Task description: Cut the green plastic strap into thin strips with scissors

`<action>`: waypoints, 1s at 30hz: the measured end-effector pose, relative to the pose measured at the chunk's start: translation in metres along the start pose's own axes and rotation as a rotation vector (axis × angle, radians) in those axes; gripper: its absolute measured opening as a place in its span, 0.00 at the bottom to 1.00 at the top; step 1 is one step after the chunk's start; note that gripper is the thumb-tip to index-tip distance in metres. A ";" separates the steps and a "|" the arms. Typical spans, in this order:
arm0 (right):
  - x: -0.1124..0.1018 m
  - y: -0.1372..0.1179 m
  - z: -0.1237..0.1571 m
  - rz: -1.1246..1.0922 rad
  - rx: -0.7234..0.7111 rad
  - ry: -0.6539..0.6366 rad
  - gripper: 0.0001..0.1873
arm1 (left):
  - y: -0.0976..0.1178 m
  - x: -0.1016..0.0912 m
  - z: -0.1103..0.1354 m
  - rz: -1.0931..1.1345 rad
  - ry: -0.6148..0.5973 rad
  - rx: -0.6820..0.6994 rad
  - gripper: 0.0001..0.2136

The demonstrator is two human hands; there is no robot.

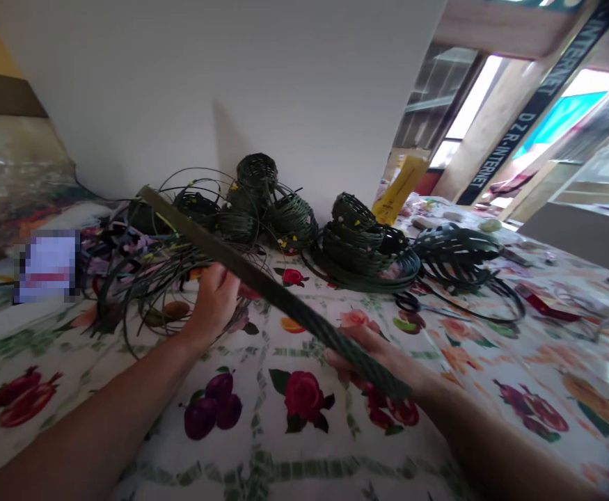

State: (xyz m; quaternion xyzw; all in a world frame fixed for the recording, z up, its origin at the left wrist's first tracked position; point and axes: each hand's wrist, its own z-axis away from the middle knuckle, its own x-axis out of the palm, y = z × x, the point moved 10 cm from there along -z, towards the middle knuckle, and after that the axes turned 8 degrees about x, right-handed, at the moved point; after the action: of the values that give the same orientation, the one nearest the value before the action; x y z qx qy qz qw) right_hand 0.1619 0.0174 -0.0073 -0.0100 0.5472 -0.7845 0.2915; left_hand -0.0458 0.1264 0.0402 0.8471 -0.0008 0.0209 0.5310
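A long dark olive stick (262, 282) slants across the middle, its far end raised at the upper left. Its near end looks wrapped in ridged dark green weaving strip (356, 358). My right hand (369, 344) is closed around this wrapped part from below. Further up, my left hand (218, 296) is closed at the stick's underside, with its fingertips partly hidden behind it. Beyond my left hand lies a tangle of loose green strips (152, 278).
Small woven green baskets (291, 216) with yellow flowers stand along the white wall (283, 83). More stacked baskets (356, 240), a coil of strip (461, 254) and scissors (408, 301) lie to the right. A yellow packet (401, 188) leans behind. A fruit-patterned cloth (262, 445) covers the table.
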 end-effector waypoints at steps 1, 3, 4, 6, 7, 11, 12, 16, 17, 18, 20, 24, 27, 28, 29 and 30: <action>0.000 0.000 0.000 -0.004 0.008 0.000 0.22 | -0.002 0.001 0.000 0.019 -0.012 -0.007 0.10; 0.000 -0.001 0.000 0.004 0.025 0.009 0.22 | -0.005 0.003 0.000 0.060 -0.035 -0.030 0.10; 0.000 -0.001 0.000 0.013 0.037 0.016 0.21 | -0.006 0.003 0.000 0.074 -0.034 -0.030 0.10; -0.001 0.002 0.000 0.039 0.062 0.030 0.20 | -0.006 0.004 0.000 0.091 -0.037 -0.038 0.10; -0.001 0.004 0.000 0.051 0.071 0.037 0.20 | -0.007 0.005 0.000 0.097 -0.040 -0.052 0.10; -0.002 0.009 0.000 0.063 0.054 0.060 0.20 | -0.008 0.006 0.001 0.079 -0.027 -0.088 0.10; -0.001 0.009 -0.001 0.059 0.050 0.057 0.21 | -0.006 0.005 0.001 0.078 -0.018 -0.077 0.10; 0.002 0.007 -0.002 0.085 0.038 0.020 0.23 | -0.003 0.004 0.000 0.082 -0.004 -0.050 0.10; 0.002 0.005 -0.002 0.097 0.026 0.019 0.23 | -0.004 0.004 0.001 0.077 -0.005 -0.059 0.10; 0.001 0.004 -0.003 0.108 0.016 0.018 0.22 | -0.005 0.004 0.001 0.072 -0.012 -0.067 0.10; 0.001 0.003 -0.003 0.119 0.015 0.027 0.21 | -0.005 0.005 0.001 0.067 -0.027 -0.070 0.10; 0.001 0.004 -0.002 0.125 0.036 0.036 0.22 | -0.004 0.008 0.001 0.090 -0.050 -0.058 0.09; 0.002 0.002 -0.001 0.127 0.035 0.037 0.22 | -0.004 0.006 0.001 0.093 -0.042 -0.057 0.09; 0.002 0.001 -0.001 0.126 0.024 0.035 0.22 | -0.004 0.006 0.002 0.093 -0.034 -0.055 0.09; 0.002 -0.001 -0.001 0.126 0.007 0.034 0.22 | -0.004 0.005 0.002 0.096 -0.023 -0.053 0.09; 0.002 -0.003 -0.002 0.123 -0.011 0.031 0.22 | -0.004 0.004 0.002 0.099 -0.012 -0.055 0.10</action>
State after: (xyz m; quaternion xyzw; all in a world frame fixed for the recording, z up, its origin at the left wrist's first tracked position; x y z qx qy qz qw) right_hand 0.1582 0.0183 -0.0061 0.0342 0.5557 -0.7620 0.3308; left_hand -0.0415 0.1265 0.0354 0.8313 -0.0464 0.0419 0.5524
